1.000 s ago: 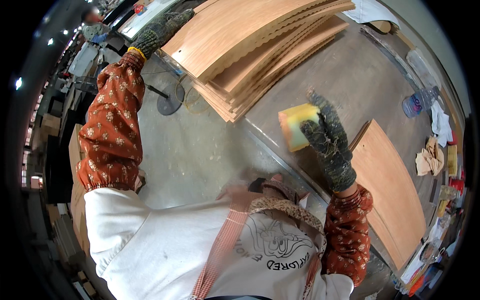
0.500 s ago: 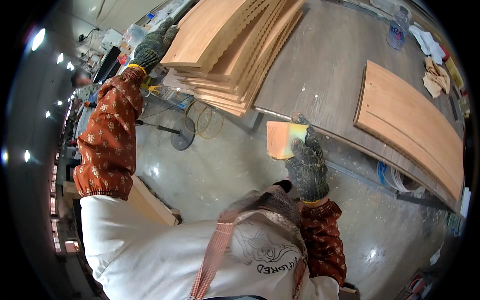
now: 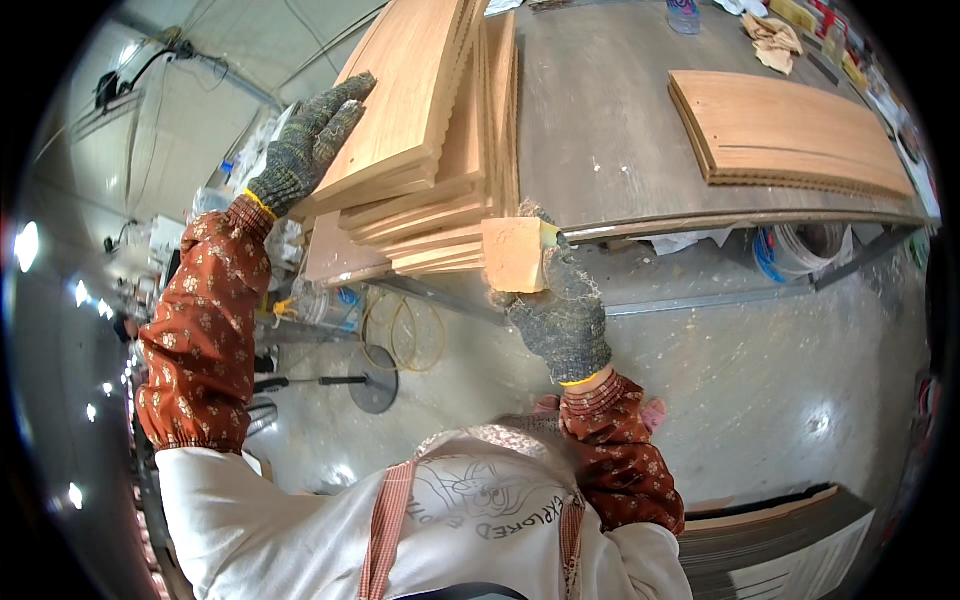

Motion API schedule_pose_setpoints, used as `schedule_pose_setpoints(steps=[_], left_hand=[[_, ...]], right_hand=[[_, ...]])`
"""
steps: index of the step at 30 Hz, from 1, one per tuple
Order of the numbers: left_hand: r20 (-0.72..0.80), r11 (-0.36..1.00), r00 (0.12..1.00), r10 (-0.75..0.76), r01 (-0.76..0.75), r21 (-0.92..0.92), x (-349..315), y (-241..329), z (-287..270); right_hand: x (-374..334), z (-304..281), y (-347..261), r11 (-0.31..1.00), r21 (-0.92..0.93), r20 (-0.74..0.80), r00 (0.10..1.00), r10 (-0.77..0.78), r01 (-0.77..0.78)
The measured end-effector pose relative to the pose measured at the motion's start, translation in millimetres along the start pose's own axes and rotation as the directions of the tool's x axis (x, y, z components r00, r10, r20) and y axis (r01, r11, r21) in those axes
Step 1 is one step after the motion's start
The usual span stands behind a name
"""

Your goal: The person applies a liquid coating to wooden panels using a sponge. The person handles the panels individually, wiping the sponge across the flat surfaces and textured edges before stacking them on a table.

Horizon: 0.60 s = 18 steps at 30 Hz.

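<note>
A stack of pale wooden boards (image 3: 415, 95) with scalloped edges lies at the table's left end. My left hand (image 3: 308, 145), in a dark knitted glove, rests along the left edge of the top board, its fingers stretched out. In my right hand (image 3: 568, 325), gloved alike, is a block-shaped sanding sponge (image 3: 515, 255), orange on the face that shows and yellowish beside my fingers. The sponge is by the near end of the stack, at the table's front edge; whether it touches a board I cannot tell.
Several more boards (image 3: 790, 125) lie at the right on the grey worktable (image 3: 590, 130). Behind them are a crumpled tan cloth (image 3: 773, 45) and a plastic bottle (image 3: 683, 15). Under the table are coiled hoses (image 3: 795, 255). A round black stand base (image 3: 375, 380) is on the floor.
The view has swung, so the table and boards appear turned. My left hand reaches further along the top board. The sponge has come closer to the stack, with its orange face turned up.
</note>
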<state>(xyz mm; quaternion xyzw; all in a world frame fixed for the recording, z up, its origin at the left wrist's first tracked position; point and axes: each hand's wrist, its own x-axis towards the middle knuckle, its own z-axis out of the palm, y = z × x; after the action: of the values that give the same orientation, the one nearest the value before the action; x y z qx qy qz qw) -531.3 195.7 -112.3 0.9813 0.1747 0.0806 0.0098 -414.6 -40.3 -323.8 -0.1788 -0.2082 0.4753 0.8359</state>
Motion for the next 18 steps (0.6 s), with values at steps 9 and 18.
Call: schedule_pose_setpoints(steps=[9, 18], left_hand=[[-0.049, 0.989, 0.998, 0.044, -0.050, -0.140, -10, -11, 10], [0.023, 0.968, 0.986, 0.163, -0.155, -0.200, -6, -41, 13]], right_hand=[[4, 51, 55, 0.754, -0.487, -0.125, 0.819, -0.560, 0.441], [34, 68, 92, 0.258, -0.802, 0.232, 0.678, -0.697, 0.539]])
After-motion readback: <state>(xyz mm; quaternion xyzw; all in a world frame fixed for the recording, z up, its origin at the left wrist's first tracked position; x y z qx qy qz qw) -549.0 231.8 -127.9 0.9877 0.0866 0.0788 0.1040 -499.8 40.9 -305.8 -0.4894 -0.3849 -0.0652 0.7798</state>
